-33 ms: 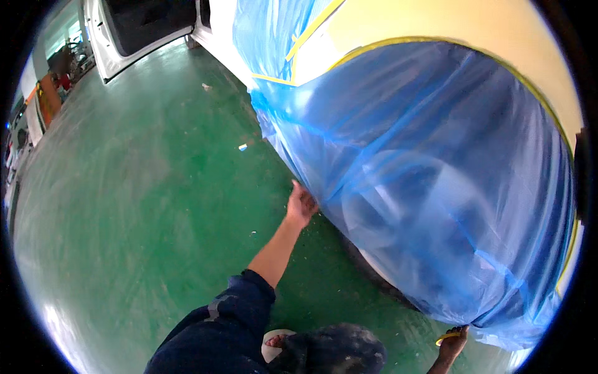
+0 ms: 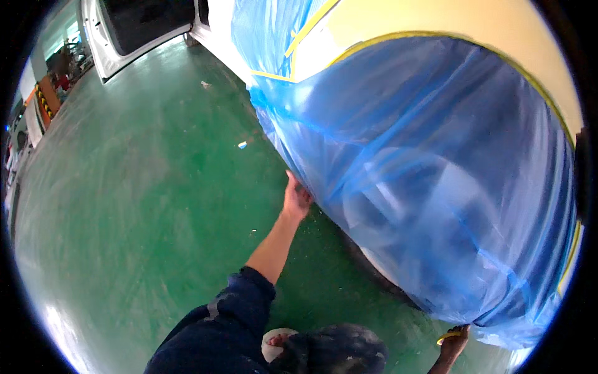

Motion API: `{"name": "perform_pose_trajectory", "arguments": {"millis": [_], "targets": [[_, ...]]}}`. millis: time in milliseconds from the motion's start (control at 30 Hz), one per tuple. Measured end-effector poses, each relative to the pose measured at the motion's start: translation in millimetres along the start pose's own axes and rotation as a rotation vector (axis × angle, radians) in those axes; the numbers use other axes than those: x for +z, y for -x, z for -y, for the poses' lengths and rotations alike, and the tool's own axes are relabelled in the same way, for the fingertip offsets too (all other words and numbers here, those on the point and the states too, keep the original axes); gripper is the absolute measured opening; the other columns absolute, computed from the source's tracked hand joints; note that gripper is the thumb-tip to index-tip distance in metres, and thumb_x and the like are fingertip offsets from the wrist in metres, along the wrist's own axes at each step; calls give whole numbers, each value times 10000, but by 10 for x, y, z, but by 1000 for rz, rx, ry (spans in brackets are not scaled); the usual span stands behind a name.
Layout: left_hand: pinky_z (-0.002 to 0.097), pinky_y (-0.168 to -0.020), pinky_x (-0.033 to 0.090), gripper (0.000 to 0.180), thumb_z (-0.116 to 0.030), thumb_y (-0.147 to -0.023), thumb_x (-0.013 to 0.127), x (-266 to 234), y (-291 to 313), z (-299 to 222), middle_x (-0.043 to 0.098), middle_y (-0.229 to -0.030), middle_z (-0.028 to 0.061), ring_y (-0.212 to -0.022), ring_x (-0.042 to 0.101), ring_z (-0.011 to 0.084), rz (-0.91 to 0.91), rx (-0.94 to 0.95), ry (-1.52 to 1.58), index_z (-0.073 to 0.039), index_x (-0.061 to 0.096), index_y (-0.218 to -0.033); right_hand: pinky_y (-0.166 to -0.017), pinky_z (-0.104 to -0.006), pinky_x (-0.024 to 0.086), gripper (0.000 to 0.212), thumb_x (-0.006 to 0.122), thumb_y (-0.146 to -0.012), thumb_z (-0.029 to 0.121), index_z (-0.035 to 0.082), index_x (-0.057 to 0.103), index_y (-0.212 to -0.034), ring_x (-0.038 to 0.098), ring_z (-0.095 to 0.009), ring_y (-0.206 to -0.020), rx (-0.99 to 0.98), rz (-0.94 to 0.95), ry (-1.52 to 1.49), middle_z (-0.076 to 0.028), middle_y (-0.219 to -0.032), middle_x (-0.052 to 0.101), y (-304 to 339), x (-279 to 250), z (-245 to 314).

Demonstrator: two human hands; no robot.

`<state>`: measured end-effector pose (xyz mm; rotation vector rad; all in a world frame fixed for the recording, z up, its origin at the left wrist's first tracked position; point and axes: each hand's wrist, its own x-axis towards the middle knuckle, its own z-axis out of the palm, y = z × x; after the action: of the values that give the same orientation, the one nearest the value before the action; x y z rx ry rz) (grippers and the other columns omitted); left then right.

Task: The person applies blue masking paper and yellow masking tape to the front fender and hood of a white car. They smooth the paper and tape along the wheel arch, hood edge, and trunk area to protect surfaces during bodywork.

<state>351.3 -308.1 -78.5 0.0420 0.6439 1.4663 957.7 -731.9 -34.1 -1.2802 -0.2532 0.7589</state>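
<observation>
Glossy green floor (image 2: 143, 181) spreads beneath you. Your right hand (image 2: 456, 340) closes on a thin yellow tape ring (image 2: 446, 338), its fingers at the lower edge of a translucent blue plastic sheet (image 2: 411, 112). Your left hand (image 2: 298, 198) meets that same edge farther up, thumb raised away from the fingers; you cannot tell from this view whether they pinch the film. The sheet hangs in creases across the wheel arch, and a dark rubber tyre (image 2: 374, 274) shows below it, between your hands. Yellow masking tape (image 2: 398, 35) borders the arch, against a pale yellow body panel (image 2: 498, 22). Well apart, at the upper left, a white car door (image 2: 92, 37) stands open.
</observation>
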Motion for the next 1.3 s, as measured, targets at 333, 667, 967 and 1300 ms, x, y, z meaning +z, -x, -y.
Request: {"name": "perform_pose_trajectory", "arguments": {"millis": [333,667,967,1300], "targets": [[420,-555,469,318,-314,-916,698,-483,-895,-18,658,-941,65,-698,587,214,-382,-38,-664,-81,630,-1122,-606,-304,429,144,603,-992,273,129,604,-986,544,-135,-663,-5,-3,5,4,-769,589,15,-309,68],[479,-951,489,483,-424,-978,468,27,-1100,559,640,-1236,102,-1132,596,282,5,-211,-602,-69,595,-1279,-645,-333,450,183,631,-949,266,100,559,-975,544,-165,-719,-140,-135,138,-15,-829,562,3,-165,244],[433,-938,500,272,-270,-1008,534,-409,-625,207,656,-1152,48,-1098,606,249,252,-259,-465,-114,595,-1222,-777,-367,497,380,642,-953,138,39,519,-1298,582,-184,-937,31,162,-125,-72,-1130,601,899,1412,-441],[311,-628,462,154,-288,-1020,588,-661,-517,144,612,-876,-16,-712,538,133,344,-388,-216,-138,612,-989,-673,-338,458,106,616,-995,152,61,592,-1044,544,-161,-696,-108,13,-205,-32,-873,591,965,1400,-79]]}}
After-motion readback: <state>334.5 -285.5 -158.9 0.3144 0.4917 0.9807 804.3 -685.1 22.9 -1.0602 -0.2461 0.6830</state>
